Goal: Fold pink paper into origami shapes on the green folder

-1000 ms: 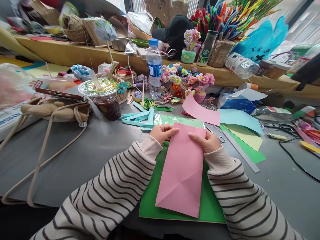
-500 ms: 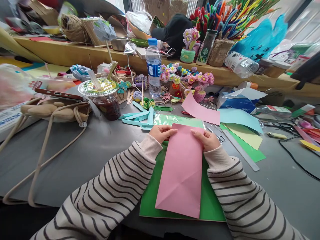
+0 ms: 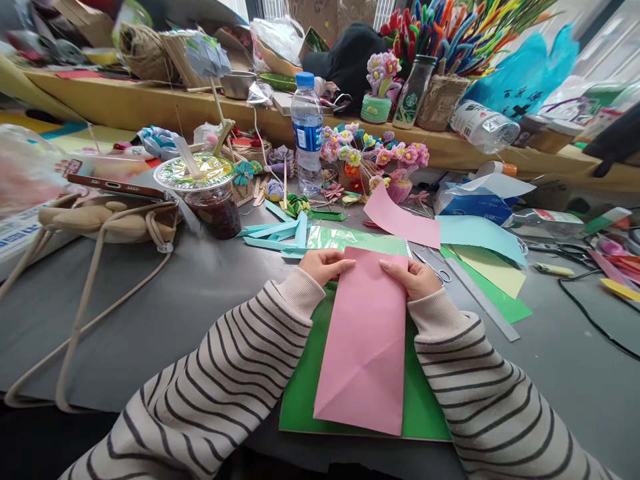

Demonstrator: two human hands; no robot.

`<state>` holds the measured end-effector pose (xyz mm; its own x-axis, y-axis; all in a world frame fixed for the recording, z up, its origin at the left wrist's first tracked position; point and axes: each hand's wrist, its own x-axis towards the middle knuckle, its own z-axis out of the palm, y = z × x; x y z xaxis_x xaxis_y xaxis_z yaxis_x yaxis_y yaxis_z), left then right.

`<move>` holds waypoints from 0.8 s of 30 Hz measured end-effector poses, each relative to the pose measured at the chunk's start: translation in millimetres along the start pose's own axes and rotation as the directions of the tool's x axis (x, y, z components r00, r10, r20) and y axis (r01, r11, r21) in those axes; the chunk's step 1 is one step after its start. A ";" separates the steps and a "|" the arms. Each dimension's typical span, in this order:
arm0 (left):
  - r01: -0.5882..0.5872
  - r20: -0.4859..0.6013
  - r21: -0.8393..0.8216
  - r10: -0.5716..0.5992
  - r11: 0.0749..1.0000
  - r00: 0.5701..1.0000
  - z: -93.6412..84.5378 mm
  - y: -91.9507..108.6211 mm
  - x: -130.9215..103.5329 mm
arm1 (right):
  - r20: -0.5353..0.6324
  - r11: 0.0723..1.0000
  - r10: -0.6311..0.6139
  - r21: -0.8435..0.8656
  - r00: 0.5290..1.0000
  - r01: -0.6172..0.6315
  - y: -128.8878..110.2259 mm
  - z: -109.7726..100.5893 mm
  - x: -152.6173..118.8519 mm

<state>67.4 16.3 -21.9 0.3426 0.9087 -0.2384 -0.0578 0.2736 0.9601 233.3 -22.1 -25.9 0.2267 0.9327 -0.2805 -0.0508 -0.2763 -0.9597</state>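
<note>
Pink paper [image 3: 365,340] out over the green sheet [image 3: 427,417] now, creased diagonally near its close end, and the left hand [image 3: 323,267] has the far left corner pinched, thumb on top, while the right hand [image 3: 416,277] pinches the far right corner the same way! Just beyond the fingers lie a clear plastic packet [image 3: 350,239] and light-blue folded strips [image 3: 280,233], and over to the right we've got small scissors [image 3: 437,268] beside a ruler [image 3: 483,300], with a curved pink strip [image 3: 400,220] touching a light-blue sheet [image 3: 480,237] behind them.
</note>
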 end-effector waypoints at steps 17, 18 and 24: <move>0.042 0.009 -0.004 -0.042 0.999 0.999 1.5 2.1 -1.5 | 0.172 0.873 -0.375 -0.263 0.911 0.410 -6.6 -7.8 5.5; 0.045 0.007 -0.004 -0.045 0.999 0.999 1.4 2.3 -1.6 | 0.218 0.829 -0.401 -0.326 0.890 0.453 -9.5 -9.5 6.3; 0.036 0.028 0.021 -0.037 0.999 0.999 0.5 0.9 -0.5 | 0.476 0.561 -0.486 -0.473 0.733 0.680 -24.6 -10.0 14.6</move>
<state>67.6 15.9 -20.8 0.3705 0.8890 -0.2691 -0.0260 0.2996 0.9537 247.6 -4.0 -6.3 -0.2726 0.9280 0.2538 0.5855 0.3693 -0.7217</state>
